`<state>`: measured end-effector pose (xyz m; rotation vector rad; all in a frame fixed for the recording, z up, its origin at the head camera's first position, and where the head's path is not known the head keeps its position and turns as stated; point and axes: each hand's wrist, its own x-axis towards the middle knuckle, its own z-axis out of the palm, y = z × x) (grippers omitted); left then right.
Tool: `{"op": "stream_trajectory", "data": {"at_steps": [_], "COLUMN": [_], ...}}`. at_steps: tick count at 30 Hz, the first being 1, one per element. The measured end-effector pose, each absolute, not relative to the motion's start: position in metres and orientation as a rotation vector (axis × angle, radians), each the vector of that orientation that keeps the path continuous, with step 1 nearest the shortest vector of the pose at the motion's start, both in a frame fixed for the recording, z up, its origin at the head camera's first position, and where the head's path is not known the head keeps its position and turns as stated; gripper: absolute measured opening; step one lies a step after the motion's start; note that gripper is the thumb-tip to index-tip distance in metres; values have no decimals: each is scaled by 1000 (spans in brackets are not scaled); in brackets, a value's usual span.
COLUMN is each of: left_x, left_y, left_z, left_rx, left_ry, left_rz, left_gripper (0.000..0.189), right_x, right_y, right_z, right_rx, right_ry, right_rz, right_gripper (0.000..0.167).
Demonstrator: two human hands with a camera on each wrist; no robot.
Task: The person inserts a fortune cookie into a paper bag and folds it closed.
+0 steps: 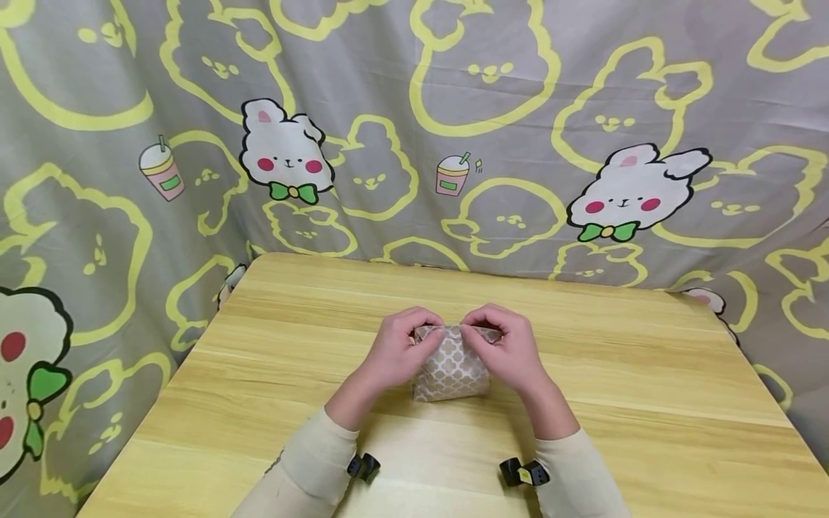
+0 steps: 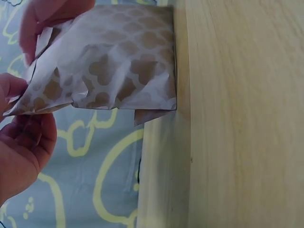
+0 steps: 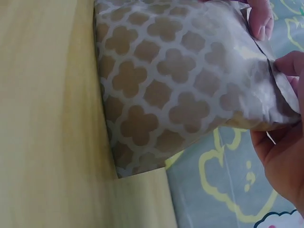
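Note:
A brown paper bag with a white lattice pattern stands upright on the table, its mouth at the top. My left hand pinches the left part of the top edge between thumb and fingers. On the other side, my right hand grips the right part of the same edge. Creases run along the bag's side in the left wrist view, and its base rests against the tabletop. In the right wrist view the rim looks nearly closed between the two hands; the contents are hidden.
The wooden table reaches back to a grey curtain printed with yellow outlines and white rabbits, which also hangs along the left. Black wrist devices sit on both forearms near the table's front.

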<state>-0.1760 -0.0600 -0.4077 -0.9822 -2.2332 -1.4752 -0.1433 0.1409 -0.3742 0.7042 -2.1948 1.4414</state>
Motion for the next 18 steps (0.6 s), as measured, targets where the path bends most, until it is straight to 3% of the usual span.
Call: {"op": "stream_trajectory", "data": {"at_steps": [18], "left_x": [-172], "left_y": [-58], "left_z": [-407], "left_rx": [-935], "left_ry": [-2176], "left_rz": [-1429], "left_gripper": [5], "right_x": [-143], "right_y": [142], "right_z": [-366], "right_rx": [695], "right_ry": [-2105], "right_rz": [1236], "right_gripper": [18]}}
